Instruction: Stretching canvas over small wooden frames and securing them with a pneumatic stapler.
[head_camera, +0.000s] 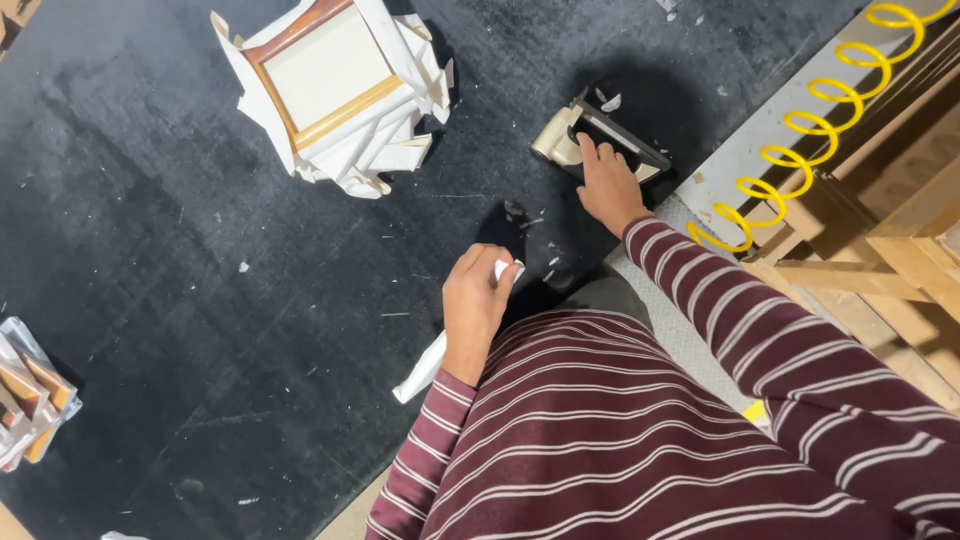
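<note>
Right hand (607, 187) rests open-fingered on the stapler (598, 140) at one o'clock; heavy, rigid, best gripped by its handle. Left hand (478, 300) clutches a limp canvas strip (432, 362), centre.

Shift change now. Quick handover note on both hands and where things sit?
Left hand: grip closed on a rolled white strip of canvas.
Right hand: resting on the beige staple gun on the black mat, grip not closed.
Small wooden frame wrapped in white canvas lies face down, folds loose, untouched.
More wrapped frames at the left edge.
Yellow coiled air hose to the right.
</note>
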